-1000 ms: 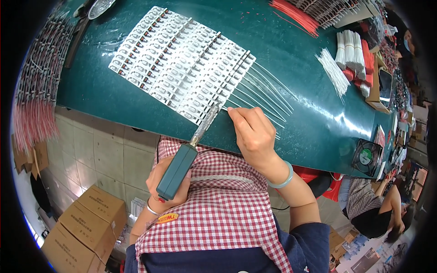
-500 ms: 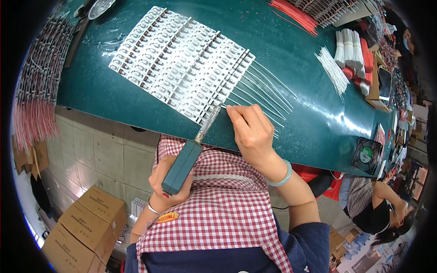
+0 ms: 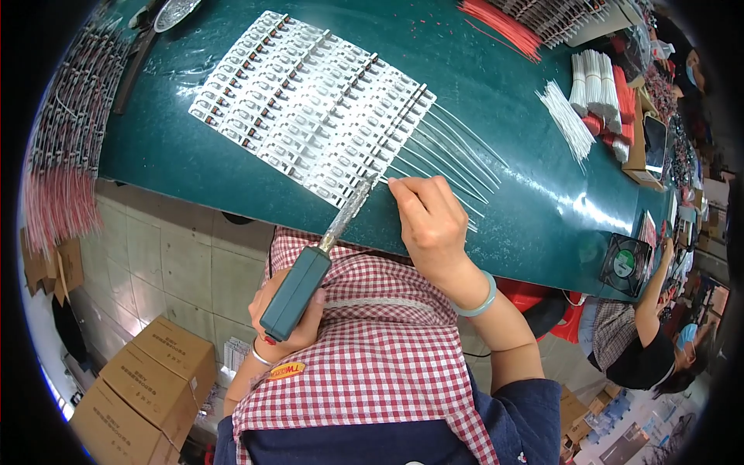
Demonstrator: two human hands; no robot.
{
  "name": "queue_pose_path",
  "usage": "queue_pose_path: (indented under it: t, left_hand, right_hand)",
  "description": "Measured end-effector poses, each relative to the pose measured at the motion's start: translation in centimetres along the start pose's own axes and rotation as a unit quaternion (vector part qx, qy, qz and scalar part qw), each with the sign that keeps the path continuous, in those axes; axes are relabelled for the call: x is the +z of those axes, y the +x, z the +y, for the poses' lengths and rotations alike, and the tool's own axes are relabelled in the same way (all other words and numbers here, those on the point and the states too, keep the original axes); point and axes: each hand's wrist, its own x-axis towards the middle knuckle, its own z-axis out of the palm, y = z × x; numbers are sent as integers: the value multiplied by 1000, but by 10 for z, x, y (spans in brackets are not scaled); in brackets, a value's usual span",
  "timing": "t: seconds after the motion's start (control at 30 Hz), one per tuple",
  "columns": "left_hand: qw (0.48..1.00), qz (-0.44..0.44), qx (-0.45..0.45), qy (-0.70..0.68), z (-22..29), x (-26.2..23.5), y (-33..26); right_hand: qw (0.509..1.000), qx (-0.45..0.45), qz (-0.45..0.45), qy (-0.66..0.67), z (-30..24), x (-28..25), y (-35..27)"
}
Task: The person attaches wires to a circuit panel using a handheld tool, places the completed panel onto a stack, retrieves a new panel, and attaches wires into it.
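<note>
My left hand (image 3: 288,306) is wrapped around the green handle of a soldering iron (image 3: 298,293). Its silver barrel points up and to the right, with the tip at the near right corner of a white panel of small parts (image 3: 294,116). Just right of that tip, my right hand (image 3: 432,225) pinches the end of a thin white wire (image 3: 385,180) between thumb and forefinger. Several white wires (image 3: 457,159) fan out to the right from the panel's right edge. Exactly where the tip touches is too small to tell.
Loose white wires (image 3: 566,120), bundled white wires (image 3: 593,81) and red wires (image 3: 502,27) lie at the far right. A small fan (image 3: 624,263) stands near the table's right end. Finished wired strips (image 3: 70,132) hang at left. Another person (image 3: 639,333) sits at right.
The iron's handle has swung slightly left and down while its tip stays at the panel's corner. My right hand has shifted a little right. The other person's arm has reached toward the table.
</note>
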Motion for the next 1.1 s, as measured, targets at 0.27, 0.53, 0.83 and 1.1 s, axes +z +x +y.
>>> queue_pose_path:
  t: [0.27, 0.53, 0.83, 1.1]
  left_hand:
    - [1000, 3, 16, 12, 3, -3, 1]
    - [1000, 17, 24, 10, 3, 1, 2]
    - [999, 11, 31, 8, 3, 3, 4]
    - [1000, 23, 14, -6, 3, 0, -3]
  right_hand:
    - [999, -8, 19, 36, -7, 0, -8]
    - [999, 5, 16, 48, -9, 6, -9]
    - [999, -2, 17, 29, -8, 8, -11]
    - [999, 5, 20, 27, -9, 8, -11]
